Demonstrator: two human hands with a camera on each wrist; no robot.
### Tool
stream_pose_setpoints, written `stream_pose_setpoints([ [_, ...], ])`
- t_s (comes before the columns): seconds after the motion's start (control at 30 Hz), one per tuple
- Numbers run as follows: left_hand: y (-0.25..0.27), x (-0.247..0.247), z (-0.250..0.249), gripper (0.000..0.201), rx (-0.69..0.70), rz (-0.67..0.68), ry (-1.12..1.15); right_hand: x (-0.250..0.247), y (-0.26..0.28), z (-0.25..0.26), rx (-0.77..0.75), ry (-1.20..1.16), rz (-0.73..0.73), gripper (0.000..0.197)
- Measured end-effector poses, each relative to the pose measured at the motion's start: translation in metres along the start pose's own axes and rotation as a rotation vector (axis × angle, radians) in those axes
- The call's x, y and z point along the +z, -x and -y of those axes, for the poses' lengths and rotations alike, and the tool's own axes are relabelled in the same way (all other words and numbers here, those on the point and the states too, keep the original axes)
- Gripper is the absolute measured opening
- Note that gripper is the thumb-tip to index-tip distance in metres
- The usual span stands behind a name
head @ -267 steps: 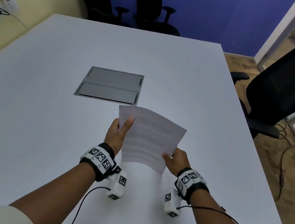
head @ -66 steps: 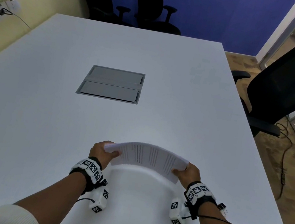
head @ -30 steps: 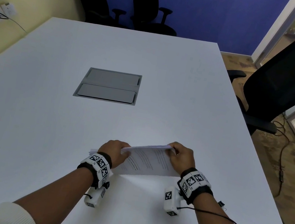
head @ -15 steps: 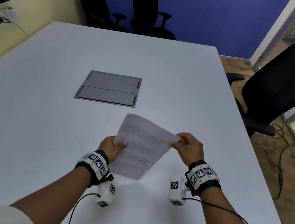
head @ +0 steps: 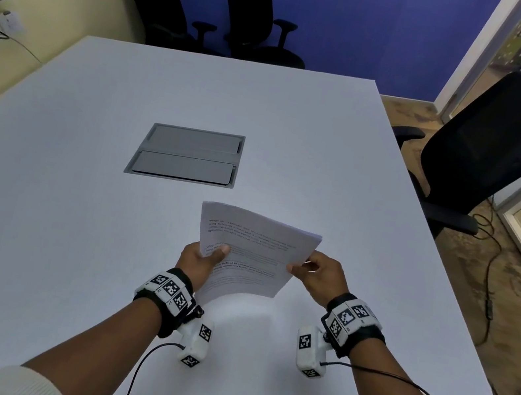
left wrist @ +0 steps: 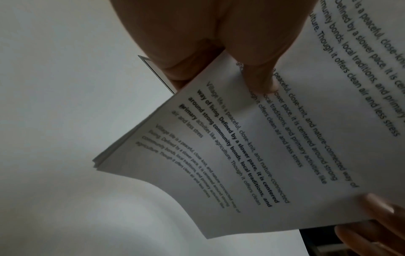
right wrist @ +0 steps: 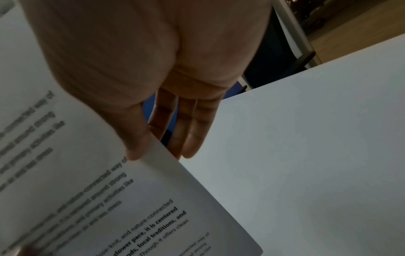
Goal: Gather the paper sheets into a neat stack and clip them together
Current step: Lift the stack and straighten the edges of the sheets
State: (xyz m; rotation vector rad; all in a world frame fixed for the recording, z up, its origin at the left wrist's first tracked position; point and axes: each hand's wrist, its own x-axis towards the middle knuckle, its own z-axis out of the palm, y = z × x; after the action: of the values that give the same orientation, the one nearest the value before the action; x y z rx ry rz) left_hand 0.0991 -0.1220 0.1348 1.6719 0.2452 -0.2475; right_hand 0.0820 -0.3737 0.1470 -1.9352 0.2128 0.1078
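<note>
A stack of printed paper sheets (head: pixel 253 251) is held up above the white table (head: pixel 71 233), tilted with its text facing me. My left hand (head: pixel 203 258) grips its left edge, thumb (left wrist: pixel 258 76) on the front. My right hand (head: pixel 319 272) pinches the right edge, thumb (right wrist: pixel 136 147) on the front and the fingers (right wrist: pixel 190 131) behind. The sheets (left wrist: pixel 219 147) fan slightly at one corner. The stack's text (right wrist: pixel 98 199) also fills the right wrist view. No clip is in view.
A grey hatch panel (head: pixel 186 154) is set into the table beyond the sheets. A black office chair (head: pixel 484 143) stands by the table's right edge, two more chairs (head: pixel 250 11) at the far end. Cables (head: pixel 489 272) lie on the floor at the right.
The stack went from bowed low over the table to raised and upright. In the last half second my right hand slid down from the top corner to mid-edge.
</note>
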Motion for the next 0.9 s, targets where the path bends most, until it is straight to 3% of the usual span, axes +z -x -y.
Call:
stream_pose_setpoints([
  [0.23, -0.008, 0.000, 0.014, 0.029, -0.002, 0.000, -0.192, 0.001, 0.007, -0.007, -0.012, 0.110, -0.054, 0.015],
  [0.43, -0.004, 0.001, 0.017, 0.032, 0.015, 0.024, -0.268, 0.003, 0.013, -0.014, 0.021, 0.106, -0.012, 0.022],
  [0.9, 0.004, -0.003, 0.001, 0.015, 0.146, 0.010, -0.148, 0.001, 0.016, -0.017, 0.025, 0.231, 0.046, 0.021],
])
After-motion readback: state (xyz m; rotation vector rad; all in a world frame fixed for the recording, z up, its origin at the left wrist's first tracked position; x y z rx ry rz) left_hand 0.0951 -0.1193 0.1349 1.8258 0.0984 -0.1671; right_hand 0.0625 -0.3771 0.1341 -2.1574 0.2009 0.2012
